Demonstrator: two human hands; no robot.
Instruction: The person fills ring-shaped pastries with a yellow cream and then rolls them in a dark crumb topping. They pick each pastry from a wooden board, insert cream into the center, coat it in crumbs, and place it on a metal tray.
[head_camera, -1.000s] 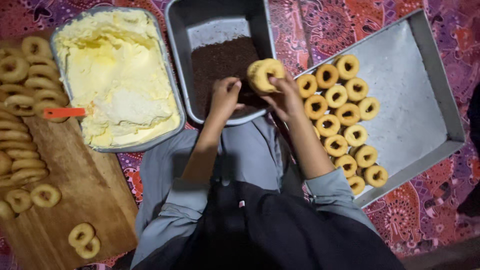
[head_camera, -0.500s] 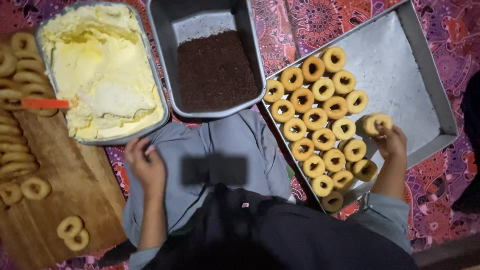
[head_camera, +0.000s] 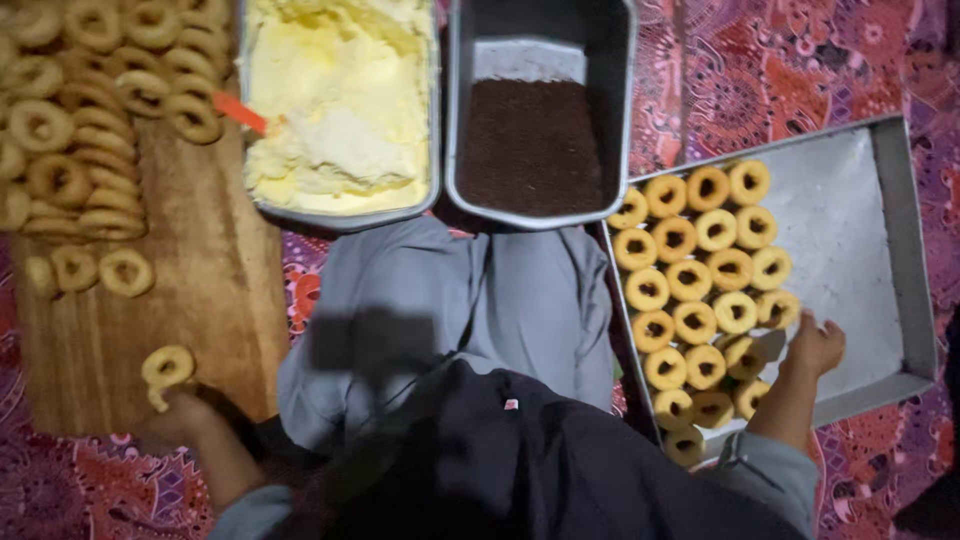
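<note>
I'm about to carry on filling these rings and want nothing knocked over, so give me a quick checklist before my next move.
1. Left hand on a plain ring at the wooden board's near edge: ok.
2. Right hand free of the filled rings: cannot tell, it sits right against the last one.
3. Bare floor left in the flat tray: ok.
4. Cream pan well filled: ok.
5. Dark crumbs left in the middle pan: ok.
6. Plain rings stocked on the board: ok.

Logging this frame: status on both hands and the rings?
Left hand picking ring pair off wooden board. Right hand open over metal tray, beside filled rings. Nothing blocking.
</note>
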